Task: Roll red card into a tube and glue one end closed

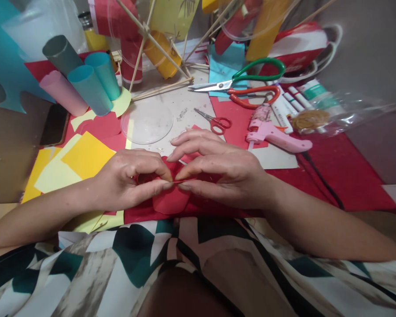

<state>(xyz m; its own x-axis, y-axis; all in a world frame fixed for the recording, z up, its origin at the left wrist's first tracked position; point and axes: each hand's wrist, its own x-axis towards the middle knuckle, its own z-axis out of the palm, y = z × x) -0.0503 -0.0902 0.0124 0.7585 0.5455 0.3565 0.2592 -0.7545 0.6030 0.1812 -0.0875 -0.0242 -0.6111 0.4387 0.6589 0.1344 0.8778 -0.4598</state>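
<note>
My left hand (132, 178) and my right hand (218, 169) meet at the table's near edge, both pinching a small rounded piece of red paper (170, 200). Thumb and forefinger of each hand press together on its upper fold; the right hand's other fingers are stretched out above it. The paper piece lies on larger red sheets (333, 171). Part of the piece is hidden under my fingers.
Yellow sheets (86, 154) lie left, with paper tubes (89, 88) and a dark phone (55, 124) behind. A clear plastic disc (147, 123), small red scissors (216, 122), large green scissors (247, 75), a pink glue gun (273, 134) and glue sticks (293, 103) sit further back.
</note>
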